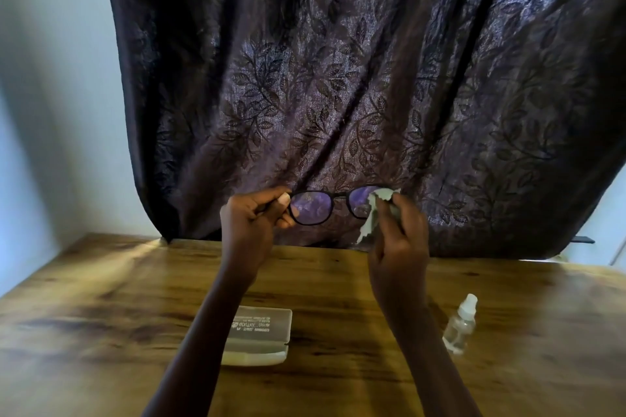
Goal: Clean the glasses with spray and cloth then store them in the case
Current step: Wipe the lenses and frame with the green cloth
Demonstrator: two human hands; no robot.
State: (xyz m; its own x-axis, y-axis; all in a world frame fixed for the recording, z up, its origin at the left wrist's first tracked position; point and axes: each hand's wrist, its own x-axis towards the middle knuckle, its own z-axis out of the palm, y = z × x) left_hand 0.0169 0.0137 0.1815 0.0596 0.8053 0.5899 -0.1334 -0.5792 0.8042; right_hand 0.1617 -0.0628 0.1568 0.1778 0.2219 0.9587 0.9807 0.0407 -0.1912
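Note:
Black-framed glasses (315, 208) are held up in front of me above the table. My left hand (252, 228) pinches the left end of the frame. My right hand (399, 240) presses a pale grey cloth (374, 210) over the right lens, and a corner of the cloth hangs down below it. A closed translucent glasses case (261, 332) lies on the table below my left forearm. A small clear spray bottle (460, 325) with a white cap stands to the right of my right forearm.
A wooden table (101, 315) fills the lower view. A dark leaf-patterned curtain (338, 61) hangs right behind it. A pale wall (50, 78) is on the left.

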